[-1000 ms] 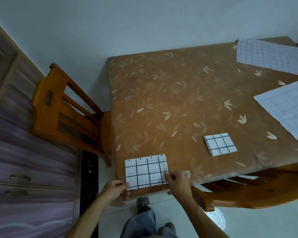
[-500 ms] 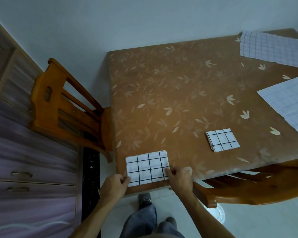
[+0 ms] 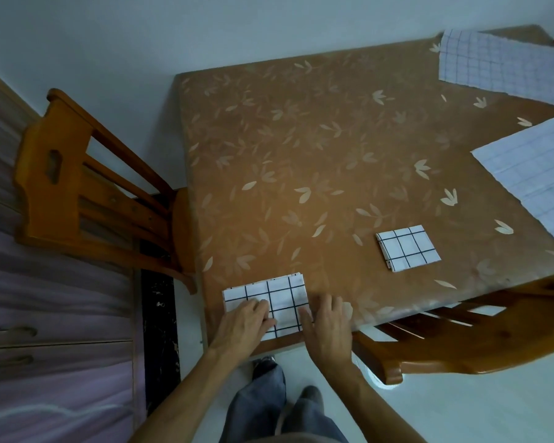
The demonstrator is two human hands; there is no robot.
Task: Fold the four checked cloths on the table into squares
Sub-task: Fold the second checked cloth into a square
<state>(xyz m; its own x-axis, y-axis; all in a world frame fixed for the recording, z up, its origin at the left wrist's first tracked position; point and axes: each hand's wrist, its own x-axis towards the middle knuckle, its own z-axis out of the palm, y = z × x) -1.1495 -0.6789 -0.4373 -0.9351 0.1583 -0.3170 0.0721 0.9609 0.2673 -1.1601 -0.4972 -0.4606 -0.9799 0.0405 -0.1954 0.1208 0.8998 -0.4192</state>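
Head camera, looking down at a brown leaf-patterned table point(image 3: 301, 155). The left hand point(image 3: 247, 321) lies flat with straight fingers on a partly folded checked cloth point(image 3: 279, 292) at the table's near left corner, pressing its left half and gripping nothing. The right hand point(image 3: 328, 324) is also spread flat. Its thumb touches the cloth's right edge, and its other fingers rest on the table just beside it.

This cloth is a white rectangle with dark grid lines, wider than it is deep, and layered edges show along its far side. A smaller folded square point(image 3: 406, 247) lies further right on the table, near its front edge. Two unfolded pale checked cloths lie flat, one at the table's far right corner point(image 3: 499, 65) and one along its right side point(image 3: 538, 174).

Half a second ago both hands pinched the rectangle's near corners. Now they lie open on top, and the cloth sits in the same place.
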